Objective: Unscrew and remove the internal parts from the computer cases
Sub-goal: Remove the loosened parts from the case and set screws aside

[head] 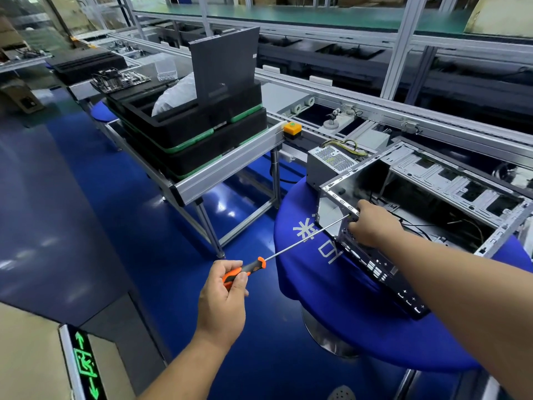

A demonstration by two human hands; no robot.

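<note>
Where the glossy blue floor (86, 226) meets the lower left corner, a green illuminated exit sign (86, 368) glows on a grey panel. Further up on the left, an aluminium-framed side table (230, 166) carries stacked black foam trays with green edging (190, 134); a bare circuit board (119, 77) lies on the rear stack, and a dark flat panel (225, 67) stands upright in the front tray beside white plastic wrap (176, 95). An orange push-button box (292, 129) sits at the table's right end.

Left hand (223, 301): fingers curled around the orange-and-black handle of a long-shafted screwdriver (245, 271). The steel shaft runs up and to the right; its tip meets the corner of the case at the right hand.

A round table draped in blue cloth with white lettering (317, 269) bears the open, grey sheet-metal computer case (432, 203), lying with its open side up. A silver boxed power supply with perforated grille (331, 163) stands just beside the case's far left corner, yellow and black wires trailing from it.

Right hand (372, 223): fingers curled over the case's near top edge at the screwdriver tip; whether they pinch a screw cannot be told. Loose black cables lie inside the case. An aluminium conveyor line (403, 111) runs behind.
</note>
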